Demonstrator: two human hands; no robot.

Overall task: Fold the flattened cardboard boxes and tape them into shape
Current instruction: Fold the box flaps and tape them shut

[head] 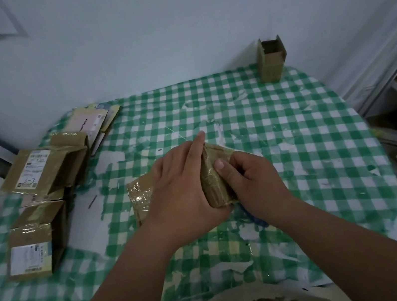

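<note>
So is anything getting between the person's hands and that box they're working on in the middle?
Nothing visible. The left hand lies directly on the cardboard box, index finger straight along its top edge, and the right hand grips its near side, thumb pressed on the taped face. Both touch it already.

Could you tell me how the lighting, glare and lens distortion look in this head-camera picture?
Head view: dim, flat, bluish light with only faint shadows; wide-angle bending curves the table edge and wall lines; small glints show on the tape of the box under the left hand and right hand; the boxes at the left look soft, their labels unreadable.
</note>
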